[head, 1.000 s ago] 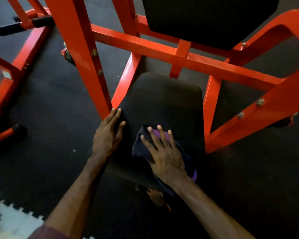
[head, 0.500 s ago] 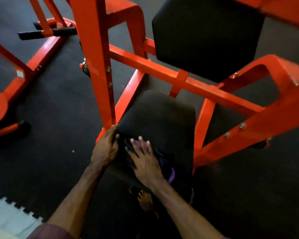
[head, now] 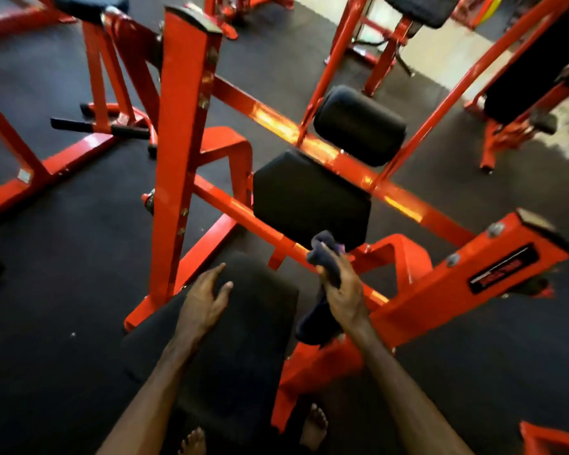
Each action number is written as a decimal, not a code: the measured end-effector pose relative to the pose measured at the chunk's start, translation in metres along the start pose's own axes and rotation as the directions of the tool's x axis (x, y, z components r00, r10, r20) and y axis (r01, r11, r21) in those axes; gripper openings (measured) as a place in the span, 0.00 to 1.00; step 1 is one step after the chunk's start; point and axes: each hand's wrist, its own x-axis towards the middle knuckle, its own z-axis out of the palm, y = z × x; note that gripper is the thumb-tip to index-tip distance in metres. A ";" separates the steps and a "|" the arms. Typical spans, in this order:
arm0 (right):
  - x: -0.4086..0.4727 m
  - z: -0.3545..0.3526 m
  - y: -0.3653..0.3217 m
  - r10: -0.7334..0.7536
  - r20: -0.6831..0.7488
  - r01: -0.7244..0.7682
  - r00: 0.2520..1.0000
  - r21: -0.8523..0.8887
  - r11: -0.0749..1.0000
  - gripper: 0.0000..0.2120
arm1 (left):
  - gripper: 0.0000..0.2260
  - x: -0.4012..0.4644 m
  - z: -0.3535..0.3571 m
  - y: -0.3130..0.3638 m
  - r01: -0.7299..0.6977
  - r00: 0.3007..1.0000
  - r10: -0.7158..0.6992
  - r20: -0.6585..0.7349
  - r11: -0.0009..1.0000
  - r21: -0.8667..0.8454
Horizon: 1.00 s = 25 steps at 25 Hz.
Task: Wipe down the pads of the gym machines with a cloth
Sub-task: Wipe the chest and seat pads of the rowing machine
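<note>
A black seat pad [head: 243, 349] of an orange machine lies low in the middle of the head view. My left hand [head: 204, 300] rests on its far left part with fingers spread. My right hand [head: 342, 290] grips a dark cloth [head: 322, 254] with a purple patch, lifted off the seat to its right. The cloth's top end touches the lower edge of a black chest pad [head: 309, 195]. Its tail hangs below my hand. A second black pad [head: 358, 126] sits higher behind the chest pad.
Orange frame posts [head: 181, 152] and crossbars [head: 309, 142] surround the pads. More orange machines stand at the left [head: 105, 93], the far back [head: 404, 21] and the right [head: 519, 119]. The floor is black rubber matting. My bare feet [head: 314, 425] show below the seat.
My right hand lifted the cloth off the seat pad and carried it up and right to the chest pad. My view rose, showing more of the gym. The left hand stayed on the seat.
</note>
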 end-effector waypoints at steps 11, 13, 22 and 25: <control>0.211 -0.072 0.010 -0.584 0.227 0.625 0.779 -0.213 0.751 0.31 | 0.27 0.059 0.180 0.142 0.221 0.913 -0.328 -0.241 0.897 -0.383; 0.235 -0.058 -0.009 -0.631 0.316 0.699 0.708 -0.184 0.692 0.31 | 0.28 0.061 0.210 0.163 0.272 0.876 -0.400 -0.269 0.871 -0.410; 0.321 -0.027 -0.049 -0.310 0.939 0.968 0.150 -0.203 -0.149 0.31 | 0.30 0.098 0.243 0.199 0.226 0.772 -0.496 -0.397 0.799 -0.557; 0.323 -0.026 -0.032 -0.264 0.951 0.960 0.160 -0.212 -0.183 0.32 | 0.27 0.119 0.266 0.193 0.197 0.750 -0.514 -0.416 0.774 -0.601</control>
